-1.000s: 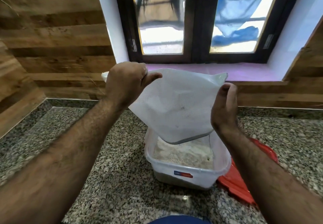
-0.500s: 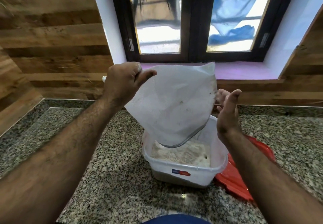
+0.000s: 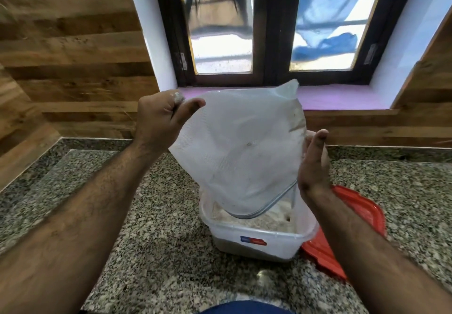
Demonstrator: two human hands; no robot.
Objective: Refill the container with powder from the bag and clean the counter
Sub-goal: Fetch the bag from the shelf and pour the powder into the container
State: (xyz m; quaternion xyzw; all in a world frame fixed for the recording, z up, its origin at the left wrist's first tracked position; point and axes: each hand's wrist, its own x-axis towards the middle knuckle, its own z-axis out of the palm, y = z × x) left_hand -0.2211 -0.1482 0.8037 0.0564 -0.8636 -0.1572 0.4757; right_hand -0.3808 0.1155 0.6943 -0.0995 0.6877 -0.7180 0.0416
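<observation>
Bag (image 3: 239,147) is upended over the container (image 3: 256,240), mouth down inside its rim, looks near empty. Left hand (image 3: 161,120) is closed on the bag's upper left corner, thumb pinched over the fold. Right hand (image 3: 314,166) is flat and open just right of the bag, holding nothing; can't tell if the palm touches it. Container sits on the granite counter (image 3: 151,228), pale powder (image 3: 269,218) inside, red lid (image 3: 354,215) under its right edge.

Risks: a tap from the right could swing the mouth past the rim and dust the counter; single-corner grip could slip.

Hidden: bag mouth and any powder falling, behind the film. Right fingertips are behind the bag.
</observation>
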